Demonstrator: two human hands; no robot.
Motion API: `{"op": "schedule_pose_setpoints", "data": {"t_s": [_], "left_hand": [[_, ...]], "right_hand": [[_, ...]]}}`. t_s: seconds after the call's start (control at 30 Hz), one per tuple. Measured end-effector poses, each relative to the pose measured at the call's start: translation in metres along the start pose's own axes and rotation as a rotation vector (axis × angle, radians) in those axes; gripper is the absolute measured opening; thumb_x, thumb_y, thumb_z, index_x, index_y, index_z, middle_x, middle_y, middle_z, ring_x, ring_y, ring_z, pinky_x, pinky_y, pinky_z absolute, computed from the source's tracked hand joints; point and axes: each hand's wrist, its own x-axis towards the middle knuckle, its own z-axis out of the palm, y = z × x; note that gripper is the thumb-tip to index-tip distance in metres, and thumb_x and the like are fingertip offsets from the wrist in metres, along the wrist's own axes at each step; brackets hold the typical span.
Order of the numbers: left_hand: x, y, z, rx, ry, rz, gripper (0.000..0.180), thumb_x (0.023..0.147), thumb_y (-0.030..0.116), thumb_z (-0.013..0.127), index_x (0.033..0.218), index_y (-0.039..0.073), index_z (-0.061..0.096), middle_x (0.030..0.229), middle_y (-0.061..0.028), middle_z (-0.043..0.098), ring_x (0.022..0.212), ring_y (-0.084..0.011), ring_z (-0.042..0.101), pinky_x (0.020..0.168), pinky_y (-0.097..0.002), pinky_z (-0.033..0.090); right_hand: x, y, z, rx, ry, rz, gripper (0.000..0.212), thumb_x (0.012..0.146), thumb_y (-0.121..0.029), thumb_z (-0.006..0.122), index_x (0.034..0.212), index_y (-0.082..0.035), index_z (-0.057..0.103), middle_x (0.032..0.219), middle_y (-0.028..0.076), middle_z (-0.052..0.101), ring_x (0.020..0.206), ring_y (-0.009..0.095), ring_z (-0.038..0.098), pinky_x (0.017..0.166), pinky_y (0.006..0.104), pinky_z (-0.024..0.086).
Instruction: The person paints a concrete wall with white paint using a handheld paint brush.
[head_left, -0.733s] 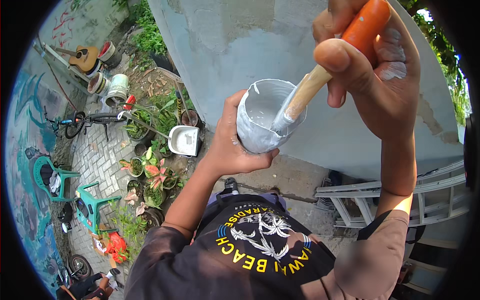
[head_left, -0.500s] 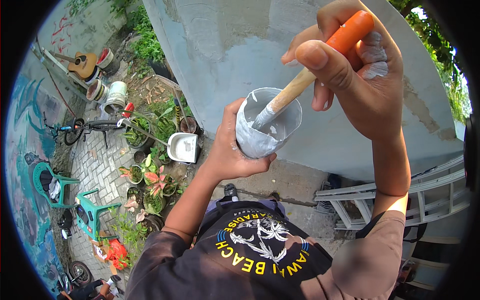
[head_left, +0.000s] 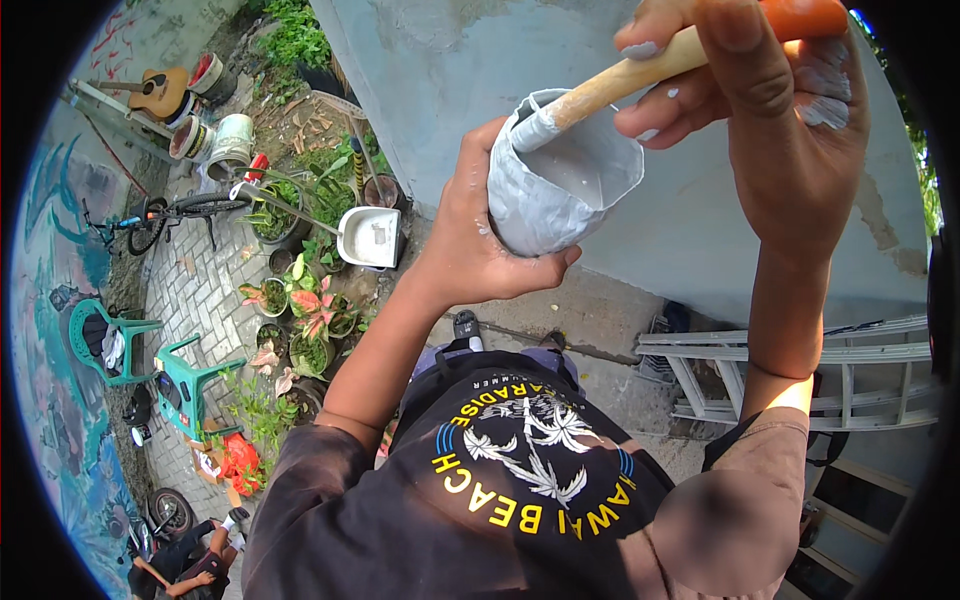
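Note:
My left hand (head_left: 468, 245) is wrapped around a paint-smeared grey cup (head_left: 545, 215) and keeps it raised, its mouth tilted so that pale grey paint shows inside. With my right hand (head_left: 800, 140) I grip a paintbrush (head_left: 640, 72) by its wooden handle, near the orange end. The brush slants down to the left, and its paint-coated lower end lies against the inner left side of the cup. Its bristle tip is hidden there. Pale paint marks the fingers and knuckles of my right hand.
A grey painted wall (head_left: 430, 120) rises just ahead. An aluminium ladder (head_left: 790, 350) lies to the right. Potted plants (head_left: 310, 350), a white dustpan (head_left: 370, 238), green chairs (head_left: 195, 375), buckets and a bicycle (head_left: 175, 210) stand left. Another person (head_left: 200, 570) sits at lower left.
Both hands, with the cup and brush, have moved up and to the right. The brush has tilted flatter, and its lower end has shifted to the cup's left inner side.

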Motion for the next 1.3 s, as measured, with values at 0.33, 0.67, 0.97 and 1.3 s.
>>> {"op": "schedule_pose_setpoints", "data": {"t_s": [0.33, 0.67, 0.97, 1.3], "left_hand": [[-0.008, 0.0, 0.001, -0.012, 0.047, 0.059, 0.105, 0.066, 0.02, 0.087, 0.153, 0.002, 0.031, 0.132, -0.0156, 0.057, 0.121, -0.0258, 0.06, 0.103, -0.0393, 0.049], [-0.004, -0.002, 0.004, -0.012, 0.036, 0.02, 0.107, 0.064, 0.018, 0.088, 0.153, 0.003, 0.03, 0.13, -0.0147, 0.06, 0.117, -0.0245, 0.062, 0.1, -0.0377, 0.051], [0.005, -0.01, 0.004, 0.025, 0.002, 0.022, 0.107, 0.063, 0.017, 0.088, 0.153, 0.003, 0.031, 0.129, -0.0143, 0.06, 0.116, -0.0228, 0.063, 0.1, -0.0363, 0.051], [0.012, -0.012, 0.004, 0.007, 0.002, 0.011, 0.107, 0.064, 0.016, 0.088, 0.153, 0.003, 0.03, 0.128, -0.0135, 0.06, 0.115, -0.0218, 0.063, 0.099, -0.0363, 0.052]], "right_hand": [[-0.044, -0.015, 0.008, -0.148, 0.187, 0.021, 0.056, 0.102, -0.049, 0.064, 0.129, -0.003, 0.049, 0.102, 0.026, 0.071, 0.071, 0.031, 0.077, 0.059, 0.0306, 0.065], [-0.07, 0.0, 0.005, -0.018, 0.127, -0.101, 0.045, 0.107, -0.051, 0.049, 0.131, -0.013, 0.043, 0.107, 0.026, 0.071, 0.065, 0.035, 0.076, 0.063, 0.0403, 0.066], [-0.078, 0.015, 0.007, -0.019, 0.225, -0.144, 0.047, 0.107, -0.053, 0.048, 0.13, -0.013, 0.042, 0.107, 0.026, 0.07, 0.055, 0.033, 0.072, 0.068, 0.0426, 0.065], [-0.069, 0.006, 0.019, -0.187, 0.259, -0.084, 0.042, 0.106, -0.048, 0.058, 0.124, -0.014, 0.041, 0.098, 0.024, 0.071, 0.09, 0.028, 0.071, 0.08, 0.0406, 0.061]]}}
